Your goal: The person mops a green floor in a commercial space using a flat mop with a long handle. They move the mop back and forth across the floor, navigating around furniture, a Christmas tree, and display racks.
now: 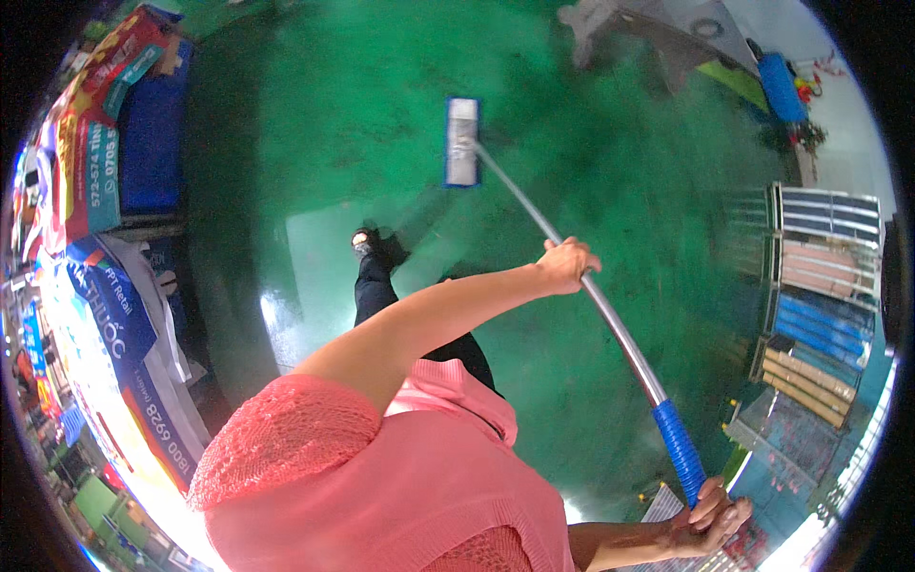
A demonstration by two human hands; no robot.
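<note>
A long flat mop (pixel 624 338) with a silver pole slants across the view from upper middle to lower right. Its flat, pale mop head with a blue edge (pixel 461 157) lies on the green floor, ahead of my outstretched foot. My left hand (pixel 569 265) reaches across in front of me, its fingers wrapped round the middle of the pole. At the pole's near end, my right hand (pixel 710 521) is closed around the end of the ribbed blue grip (pixel 679 448).
Green floor (pixel 353 105) spreads around the mop, with a glossy reflection left of my foot. Printed banners (pixel 119 334) and a dark blue panel (pixel 152 143) line the left. Slatted racks (pixel 824 257) stand along the right. A grey table-like surface (pixel 701 33) is at the upper right, near a blue object (pixel 782 88).
</note>
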